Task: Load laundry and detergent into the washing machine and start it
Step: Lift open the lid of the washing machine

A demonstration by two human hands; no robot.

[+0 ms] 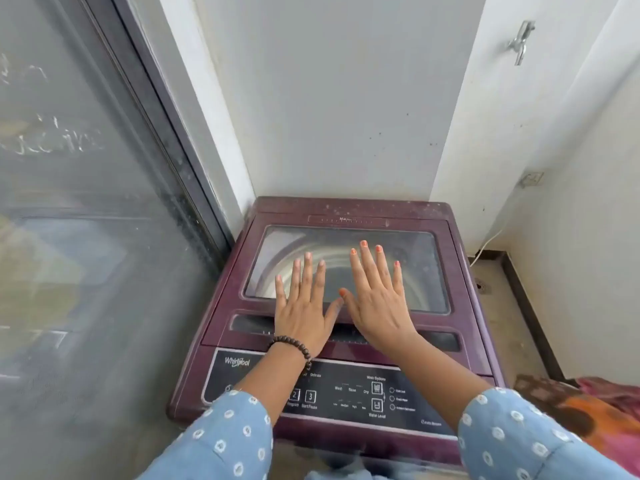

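A maroon top-loading washing machine [460,327] stands in a corner with its glass-windowed lid [408,258] closed. The steel drum shows through the window. My left hand [304,306] and my right hand [375,299] are held side by side over the front of the lid, palms down, fingers straight and spread. Whether they touch the lid I cannot tell. The black control panel [346,393] with its buttons lies below my wrists. A crumpled orange, pink and brown cloth [585,414] lies at the lower right beside the machine. No detergent is in view.
A glass sliding door [86,202] runs along the left, close to the machine. White walls close in behind and to the right, with a metal tap [521,41] high up and a white cable [491,240] running down to the floor.
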